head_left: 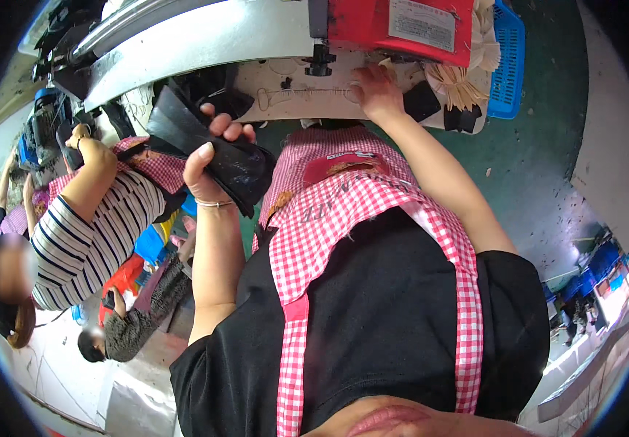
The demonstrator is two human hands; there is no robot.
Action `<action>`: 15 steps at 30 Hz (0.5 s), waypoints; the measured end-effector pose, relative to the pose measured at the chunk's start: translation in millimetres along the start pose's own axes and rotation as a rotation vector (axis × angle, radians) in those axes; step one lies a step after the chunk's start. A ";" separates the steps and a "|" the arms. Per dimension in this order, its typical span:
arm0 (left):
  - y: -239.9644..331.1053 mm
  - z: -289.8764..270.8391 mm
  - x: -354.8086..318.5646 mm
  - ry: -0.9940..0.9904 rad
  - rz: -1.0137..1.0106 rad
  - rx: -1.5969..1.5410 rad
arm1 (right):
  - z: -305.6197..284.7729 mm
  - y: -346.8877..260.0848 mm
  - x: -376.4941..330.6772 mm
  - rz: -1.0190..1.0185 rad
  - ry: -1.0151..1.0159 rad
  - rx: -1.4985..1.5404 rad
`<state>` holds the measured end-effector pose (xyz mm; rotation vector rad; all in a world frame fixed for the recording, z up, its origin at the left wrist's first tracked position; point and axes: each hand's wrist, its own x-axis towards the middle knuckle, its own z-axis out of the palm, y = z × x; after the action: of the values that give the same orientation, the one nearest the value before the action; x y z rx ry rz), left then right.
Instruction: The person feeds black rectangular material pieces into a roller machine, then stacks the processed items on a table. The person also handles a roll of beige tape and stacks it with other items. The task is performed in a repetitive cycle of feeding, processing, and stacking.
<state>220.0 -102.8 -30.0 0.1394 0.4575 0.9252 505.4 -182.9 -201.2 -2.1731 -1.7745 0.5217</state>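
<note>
My left hand [204,179] is raised at the left of my apron, its thumb and fingers closed round a stack of thin, black, leather-like pieces [182,128]. The pieces fan out beyond the fingers, and their lower ends hang below the hand. My right hand [380,93] rests on the pale worktable [285,111] with its fingers apart and bent, by the end of a thin ruler-like strip [311,93]. Nothing shows in its grasp, though the fingertips are partly hidden. A thin looped metal tool [263,97] lies at the strip's other end.
Beyond my right hand are a red package [365,29], a bundle of cream strips [454,86] and black pieces [421,100]. A blue basket [505,65] stands at the right. A black machine knob [319,61] overhangs the table. A co-worker in a striped shirt [103,233] sits at left.
</note>
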 end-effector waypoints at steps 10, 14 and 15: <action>-33.1 -23.0 14.4 0.155 -0.224 0.825 | -40.2 -79.5 -11.2 -0.007 -0.135 0.291; -43.1 -15.4 19.0 0.032 -0.264 0.794 | -78.6 -123.2 -26.1 -0.129 0.295 0.477; -41.2 -11.4 18.1 0.022 -0.298 0.749 | -92.8 -132.4 -30.7 -0.058 0.270 0.512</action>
<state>254.7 -114.0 -58.8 0.7216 0.8064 0.4270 425.7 -185.7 -57.2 -1.7388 -1.3730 0.5637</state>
